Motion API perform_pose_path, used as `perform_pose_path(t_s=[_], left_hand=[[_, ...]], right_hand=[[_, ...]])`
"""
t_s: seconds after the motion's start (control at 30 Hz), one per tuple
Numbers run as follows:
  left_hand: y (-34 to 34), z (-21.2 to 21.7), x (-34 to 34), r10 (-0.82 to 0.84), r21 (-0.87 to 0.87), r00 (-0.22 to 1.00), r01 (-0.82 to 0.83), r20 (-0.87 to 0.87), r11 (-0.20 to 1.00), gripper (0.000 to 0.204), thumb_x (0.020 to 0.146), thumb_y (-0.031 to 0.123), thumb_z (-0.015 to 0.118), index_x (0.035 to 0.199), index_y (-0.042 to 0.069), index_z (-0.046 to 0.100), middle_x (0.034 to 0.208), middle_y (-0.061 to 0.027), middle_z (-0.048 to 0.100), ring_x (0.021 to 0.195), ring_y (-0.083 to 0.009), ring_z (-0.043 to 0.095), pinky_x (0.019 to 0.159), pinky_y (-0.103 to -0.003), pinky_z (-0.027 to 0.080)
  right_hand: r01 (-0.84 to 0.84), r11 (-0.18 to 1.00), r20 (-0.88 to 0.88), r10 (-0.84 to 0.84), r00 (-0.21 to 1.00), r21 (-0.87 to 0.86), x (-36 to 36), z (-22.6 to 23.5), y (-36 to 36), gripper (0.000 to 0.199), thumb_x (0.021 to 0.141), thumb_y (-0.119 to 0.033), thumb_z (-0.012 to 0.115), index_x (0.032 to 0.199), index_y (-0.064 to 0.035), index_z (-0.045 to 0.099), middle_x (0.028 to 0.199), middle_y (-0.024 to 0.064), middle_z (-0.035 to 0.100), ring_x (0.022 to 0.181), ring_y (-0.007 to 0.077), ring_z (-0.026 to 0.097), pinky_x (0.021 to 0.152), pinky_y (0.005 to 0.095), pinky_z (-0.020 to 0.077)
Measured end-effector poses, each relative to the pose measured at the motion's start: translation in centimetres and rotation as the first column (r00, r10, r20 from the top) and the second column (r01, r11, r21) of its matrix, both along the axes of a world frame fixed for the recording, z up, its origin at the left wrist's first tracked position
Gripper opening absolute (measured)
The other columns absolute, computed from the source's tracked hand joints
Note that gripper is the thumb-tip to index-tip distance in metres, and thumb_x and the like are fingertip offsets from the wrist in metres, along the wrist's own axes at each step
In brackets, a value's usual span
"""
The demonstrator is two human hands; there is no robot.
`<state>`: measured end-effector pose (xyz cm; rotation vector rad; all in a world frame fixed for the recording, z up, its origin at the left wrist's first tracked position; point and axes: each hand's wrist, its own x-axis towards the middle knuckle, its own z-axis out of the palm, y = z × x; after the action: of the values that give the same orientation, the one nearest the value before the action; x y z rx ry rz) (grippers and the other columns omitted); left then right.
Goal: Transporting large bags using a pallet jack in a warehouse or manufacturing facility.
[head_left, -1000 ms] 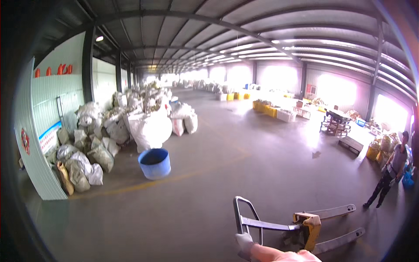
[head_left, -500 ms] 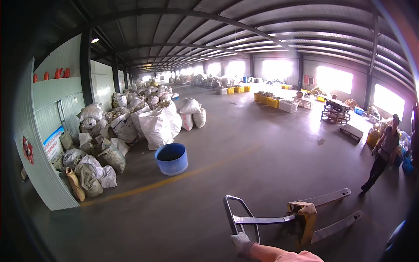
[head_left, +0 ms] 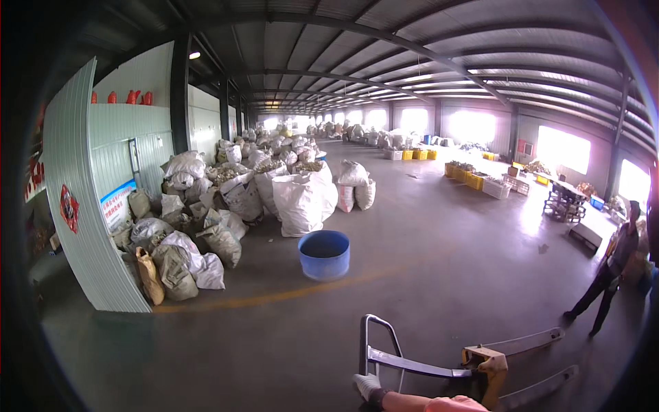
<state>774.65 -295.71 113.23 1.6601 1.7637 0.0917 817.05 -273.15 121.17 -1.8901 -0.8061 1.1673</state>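
My right hand (head_left: 367, 386), in a pale glove with a dark cuff, is closed around the near side of the looped handle (head_left: 364, 347) of a pallet truck. A bare forearm and pink sleeve reach it from the lower edge. The pallet truck's yellow body (head_left: 495, 371) lies to the right of the handle. Its two forks, the far one (head_left: 528, 343) and the near one (head_left: 542, 389), point right with no load on them. My left hand is out of view.
A blue round tub (head_left: 324, 255) stands ahead, beside a yellow floor line (head_left: 274, 298). Filled sacks (head_left: 302, 202) are heaped at left by a pale panel wall (head_left: 103, 220). A person (head_left: 611, 271) stands at right. Yellow crates (head_left: 473, 180) and a pallet stack (head_left: 564, 203) are farther back.
My view has swung left, so the tub, sacks and wall sit farther right in it. My right hand keeps its grip on the handle. The person at right has changed stance.
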Motion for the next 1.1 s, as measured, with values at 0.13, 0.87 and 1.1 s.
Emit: perform_pose_path(t_s=[0.13, 0.87, 1.1], left_hand=[[-3.4, -0.5, -10.7, -0.022, -0.028, 0.999, 0.02, -0.04, 0.999, 0.035, 0.1, 0.027, 0.047, 0.119, 0.004, 0.065, 0.123, -0.021, 0.063, 0.116, -0.0379, 0.058, 0.099, -0.044, 0.047], [-17.4, -4.5, -46.2, 0.055, -0.259, 0.998, -0.063, -0.035, 0.964, 0.037, 0.102, 0.025, 0.046, 0.13, 0.004, 0.06, 0.135, -0.0167, 0.059, 0.126, -0.0318, 0.053, 0.107, -0.04, 0.041], [-14.6, -0.4, -55.3, 0.498, -0.281, 0.848, -0.441, 0.18, 0.852, 0.039, 0.101, 0.034, 0.051, 0.123, 0.006, 0.065, 0.116, -0.0172, 0.068, 0.11, -0.0339, 0.063, 0.092, -0.043, 0.049]], right_hand=[[-0.031, 0.998, -0.198, 0.021, 0.98, -0.046, -9.1, 5.0, 1.7, 0.027, 0.08, -0.029, 0.064, 0.087, -0.0034, 0.067, 0.067, 0.0054, 0.063, 0.052, 0.0166, 0.056, 0.047, 0.0337, 0.0414], [-0.13, 0.99, -0.091, 0.133, 0.987, 0.046, -49.0, 7.5, -2.5, 0.02, 0.078, -0.027, 0.068, 0.078, -0.0073, 0.065, 0.063, 0.004, 0.06, 0.054, 0.0166, 0.056, 0.053, 0.0338, 0.0436], [-0.049, 0.999, -0.296, 0.045, 0.954, -0.003, -62.6, 7.3, -1.2, 0.016, 0.082, -0.019, 0.069, 0.087, -0.0067, 0.06, 0.066, 0.0061, 0.061, 0.051, 0.0178, 0.057, 0.045, 0.0323, 0.0434]])
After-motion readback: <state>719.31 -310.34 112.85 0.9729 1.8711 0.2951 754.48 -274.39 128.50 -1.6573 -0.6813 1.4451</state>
